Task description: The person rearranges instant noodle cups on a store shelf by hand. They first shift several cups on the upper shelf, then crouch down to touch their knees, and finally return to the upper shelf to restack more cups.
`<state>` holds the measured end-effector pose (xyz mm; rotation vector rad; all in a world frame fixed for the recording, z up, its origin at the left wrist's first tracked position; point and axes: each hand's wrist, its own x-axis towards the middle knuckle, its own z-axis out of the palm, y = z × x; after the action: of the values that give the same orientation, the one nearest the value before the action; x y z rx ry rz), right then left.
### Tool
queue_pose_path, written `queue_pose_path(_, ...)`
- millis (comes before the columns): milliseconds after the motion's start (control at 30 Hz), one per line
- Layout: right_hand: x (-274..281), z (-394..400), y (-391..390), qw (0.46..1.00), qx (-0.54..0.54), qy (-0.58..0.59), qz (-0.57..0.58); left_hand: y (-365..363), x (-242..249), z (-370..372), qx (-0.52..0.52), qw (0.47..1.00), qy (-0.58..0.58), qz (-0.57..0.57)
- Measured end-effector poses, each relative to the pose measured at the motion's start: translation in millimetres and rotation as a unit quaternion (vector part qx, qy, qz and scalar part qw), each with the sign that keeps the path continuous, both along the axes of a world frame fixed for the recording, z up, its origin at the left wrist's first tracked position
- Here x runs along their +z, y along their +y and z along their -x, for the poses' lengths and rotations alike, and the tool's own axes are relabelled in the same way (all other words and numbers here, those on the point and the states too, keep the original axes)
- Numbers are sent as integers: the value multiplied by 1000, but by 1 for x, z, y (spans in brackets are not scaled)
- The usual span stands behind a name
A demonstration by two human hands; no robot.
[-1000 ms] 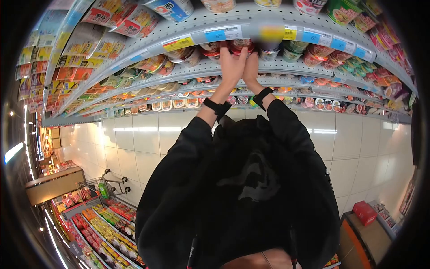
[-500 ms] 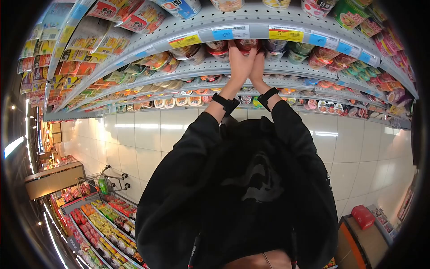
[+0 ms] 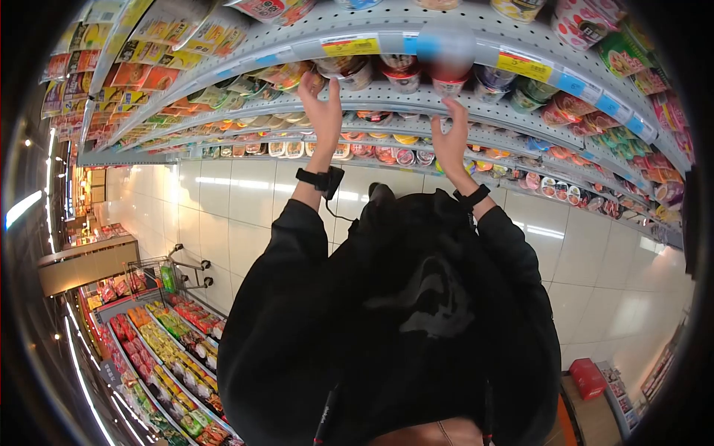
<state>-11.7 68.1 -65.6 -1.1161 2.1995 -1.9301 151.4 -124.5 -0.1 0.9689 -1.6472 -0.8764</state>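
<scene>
My left hand (image 3: 321,115) is raised at the front of a shelf, its thumb and fingers apart and nothing in it. Its fingertips are beside a noodle bowl (image 3: 355,76) under the yellow price tag. Lower and to the right, my right hand (image 3: 451,141) is also empty, with the thumb standing away from the bent fingers. Just above those fingertips stands a red instant noodle cup (image 3: 449,83), its upper part hidden by the shelf edge and a blurred patch. Another red cup (image 3: 402,79) stands between the two hands. Both wrists wear black straps.
The upper shelf (image 3: 416,18) carries more cups, and its price-tag rail (image 3: 476,56) overhangs the row. Lower shelves hold packed noodle bowls. Behind me are a shopping cart (image 3: 178,271), a slanted rack of bagged goods (image 3: 160,338) and a red box (image 3: 587,379).
My hands, together at a red cup before, have moved apart. The left has shifted left, and the right has come down and to the right. The view has shifted a little.
</scene>
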Motion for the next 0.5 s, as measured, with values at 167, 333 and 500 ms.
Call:
queue_pose_path(167, -22, -38, -34, 984, 143, -108, -4, -33, -6, 7, -71, 997, 8, -12)
queue_pose_path(333, -8, -76, -81, 990, 129, -58, -6, -47, -17, -5, -123, 991, 45, -2)
queue_pose_path(500, -17, -106, -119, 991, 101, -84, -19, -61, -26, -30, -196, 978, 45, -50)
